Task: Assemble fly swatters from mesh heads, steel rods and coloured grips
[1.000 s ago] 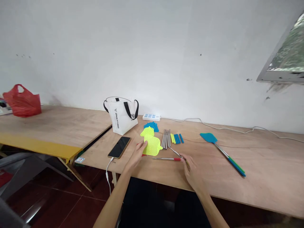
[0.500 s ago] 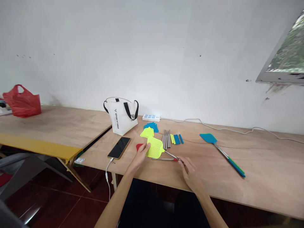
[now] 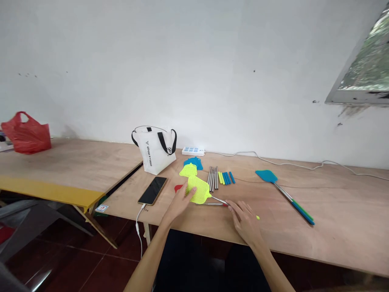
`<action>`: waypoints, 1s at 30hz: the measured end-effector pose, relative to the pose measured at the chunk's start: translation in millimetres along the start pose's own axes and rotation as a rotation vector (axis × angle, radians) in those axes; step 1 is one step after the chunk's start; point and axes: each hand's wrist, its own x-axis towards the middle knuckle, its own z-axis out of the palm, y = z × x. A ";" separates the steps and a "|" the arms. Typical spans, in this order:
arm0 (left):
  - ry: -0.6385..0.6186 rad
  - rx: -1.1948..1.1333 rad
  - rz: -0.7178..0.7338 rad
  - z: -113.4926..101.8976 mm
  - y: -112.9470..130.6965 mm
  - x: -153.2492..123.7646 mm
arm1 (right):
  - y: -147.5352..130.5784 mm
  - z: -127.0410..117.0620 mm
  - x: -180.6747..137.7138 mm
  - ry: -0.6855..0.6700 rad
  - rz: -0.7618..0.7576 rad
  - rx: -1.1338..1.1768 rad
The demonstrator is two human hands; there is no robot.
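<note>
My left hand (image 3: 179, 203) pinches the near edge of a yellow mesh swatter head (image 3: 198, 190) on the wooden table (image 3: 328, 235). A thin metal rod (image 3: 219, 200) runs from that head into my right hand (image 3: 243, 219), which is closed round it. The rod's yellow grip end (image 3: 257, 217) sticks out past my fingers. A second rod with a red end (image 3: 212, 204) lies just beneath it. A red swatter head (image 3: 177, 188) peeks out to the left of my left hand.
Behind lie a second yellow head (image 3: 187, 170), a blue head (image 3: 194, 162), several metal rods (image 3: 212, 177) and coloured grips (image 3: 226, 177). A finished blue swatter (image 3: 284, 194) lies right. A phone (image 3: 152, 190), white tote bag (image 3: 155, 148), power strip (image 3: 193, 151) and red bag (image 3: 26, 134) sit left.
The yellow head has shifted right and now sits at the end of the rod in my right hand. The red head has come into view. My right hand slid slightly toward me.
</note>
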 end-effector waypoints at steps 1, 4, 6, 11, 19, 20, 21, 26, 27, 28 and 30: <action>-0.009 0.004 0.004 0.7 0.0 -0.4 | 0.3 -0.2 -0.1 0.001 0.008 0.002; -0.040 -0.042 -0.017 1.2 0.2 -0.4 | 0.3 -0.3 -0.1 -0.007 0.017 0.010; -0.077 -0.102 -0.043 -0.1 2.9 -0.7 | 0.3 0.8 -0.2 -0.019 0.003 -0.004; -0.215 -0.218 -0.132 -4.8 18.6 -4.4 | 2.2 6.4 -1.1 -0.033 -0.031 -0.076; -0.073 -0.263 -0.241 12.7 10.6 -1.7 | -4.2 5.1 0.7 -0.106 -0.184 -0.038; -0.035 -0.274 -0.248 17.9 8.1 -1.2 | -5.1 4.2 0.9 -0.109 -0.185 -0.028; -0.003 -0.289 -0.254 23.3 6.1 -0.9 | -5.8 3.4 1.1 -0.107 -0.180 -0.024; 0.007 -0.337 -0.291 42.7 2.5 -2.5 | -6.4 2.6 0.4 -0.053 -0.153 -0.068; 0.006 -0.331 -0.275 44.1 2.0 -3.8 | -6.2 3.1 0.0 -0.050 -0.156 -0.066; 0.003 -0.310 -0.240 44.8 1.3 -5.5 | -6.0 3.7 -0.4 -0.050 -0.162 -0.055; -0.004 -0.211 -0.117 44.3 0.2 -9.9 | -5.1 4.9 -1.4 -0.048 -0.169 -0.015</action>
